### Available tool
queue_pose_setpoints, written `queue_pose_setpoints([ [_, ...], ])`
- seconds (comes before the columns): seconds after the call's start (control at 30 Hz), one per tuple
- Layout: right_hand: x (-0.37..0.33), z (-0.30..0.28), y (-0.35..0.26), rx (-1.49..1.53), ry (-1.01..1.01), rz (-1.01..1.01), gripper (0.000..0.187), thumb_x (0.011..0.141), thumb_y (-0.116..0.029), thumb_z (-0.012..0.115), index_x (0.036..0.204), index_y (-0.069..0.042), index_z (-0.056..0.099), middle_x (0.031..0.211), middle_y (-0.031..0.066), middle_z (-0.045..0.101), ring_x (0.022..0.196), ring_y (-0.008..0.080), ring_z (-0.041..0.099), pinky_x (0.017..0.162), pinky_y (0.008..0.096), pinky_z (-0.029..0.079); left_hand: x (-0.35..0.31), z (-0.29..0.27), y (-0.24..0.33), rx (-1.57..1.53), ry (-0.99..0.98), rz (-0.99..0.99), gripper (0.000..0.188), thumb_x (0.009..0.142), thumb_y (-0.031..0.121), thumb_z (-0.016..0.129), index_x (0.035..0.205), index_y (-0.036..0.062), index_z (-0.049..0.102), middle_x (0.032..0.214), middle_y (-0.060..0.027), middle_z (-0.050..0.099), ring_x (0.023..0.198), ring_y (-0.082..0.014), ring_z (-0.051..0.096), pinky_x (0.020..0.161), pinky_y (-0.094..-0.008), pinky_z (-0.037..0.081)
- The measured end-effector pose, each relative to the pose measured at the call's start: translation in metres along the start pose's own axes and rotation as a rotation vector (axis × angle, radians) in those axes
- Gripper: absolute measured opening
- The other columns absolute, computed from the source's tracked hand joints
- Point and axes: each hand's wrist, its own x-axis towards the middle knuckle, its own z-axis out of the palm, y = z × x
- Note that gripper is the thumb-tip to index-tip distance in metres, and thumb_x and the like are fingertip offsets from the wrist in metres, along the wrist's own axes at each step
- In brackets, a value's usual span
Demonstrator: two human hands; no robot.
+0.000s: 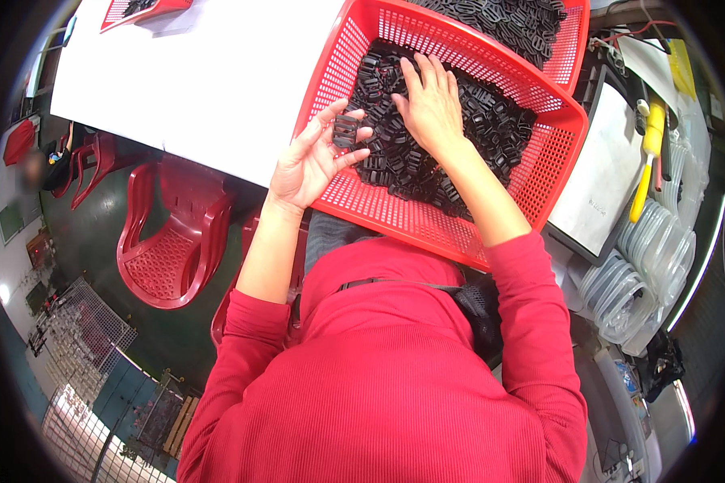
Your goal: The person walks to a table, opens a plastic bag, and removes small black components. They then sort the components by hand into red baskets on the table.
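Observation:
A red plastic basket (568, 153) with mesh walls rests in front of me, holding a heap of small black plastic slide buckles (491, 121). At the basket's left rim, my left hand (310, 165) is turned palm up. A black buckle (345, 131) sits against its curled fingers; whether more lie behind it I cannot tell. My right hand (432, 105) lies palm down over the heap, its fingers stretched toward the far wall. The fingertips touch the buckles, and nothing shows gripped in that hand.
Behind stands a second red basket (576, 48) of black buckles. A white table (209, 88) extends left, with another red basket (157, 10) at its far edge. On the right are a white board (592, 177), a yellow-handled tool (654, 133) and stacked clear plastic lids (620, 290). Red chairs (173, 249) stand left.

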Motion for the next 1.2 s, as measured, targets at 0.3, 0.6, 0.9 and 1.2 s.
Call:
queue_pose_setpoints([
  [0.3, -0.036, -0.004, -0.035, -0.094, -0.366, -0.109, 0.045, 0.084, -0.035, 0.058, 0.124, -0.013, 0.053, 0.140, 0.0096, 0.037, 0.132, 0.0370, 0.027, 0.103, 0.0662, 0.017, -0.002, -0.002, 0.000, -0.029, 0.000, -0.001, 0.059, 0.093, 0.027, 0.050, 0.140, 0.0012, 0.026, 0.133, -0.0198, 0.042, 0.116, -0.0320, 0.050, 0.097, -0.0484, 0.043],
  [0.6, -0.002, 0.008, -0.034, -0.004, -0.082, -0.067, 0.048, 0.083, -0.022, 0.057, 0.128, -0.011, 0.047, 0.140, 0.0174, 0.035, 0.130, 0.0375, 0.030, 0.106, 0.0594, 0.020, -0.002, -0.001, 0.001, -0.042, 0.016, -0.024, 0.054, 0.095, 0.027, 0.048, 0.139, 0.0021, 0.029, 0.123, -0.0157, 0.051, 0.096, -0.0239, 0.057, 0.089, -0.0435, 0.048],
  [0.9, -0.014, -0.003, -0.024, 0.151, -0.183, -0.098, 0.051, 0.080, -0.026, 0.064, 0.126, -0.013, 0.048, 0.139, 0.0185, 0.037, 0.132, 0.0369, 0.030, 0.107, 0.0529, 0.026, -0.002, 0.000, 0.000, -0.016, 0.026, -0.025, 0.047, 0.094, 0.025, 0.047, 0.135, 0.0041, 0.036, 0.122, -0.0128, 0.054, 0.098, -0.0226, 0.059, 0.087, -0.0412, 0.049],
  [1.2, -0.071, -0.042, 0.003, -0.069, -0.407, 0.226, 0.065, 0.084, -0.036, 0.060, 0.138, -0.012, 0.034, 0.148, 0.0204, 0.018, 0.135, 0.0443, 0.018, 0.102, 0.0633, 0.024, -0.001, 0.002, 0.001, 0.063, 0.039, -0.082, 0.058, 0.093, 0.029, 0.049, 0.140, 0.0031, 0.028, 0.126, -0.0141, 0.048, 0.099, -0.0230, 0.054, 0.090, -0.0433, 0.047],
])
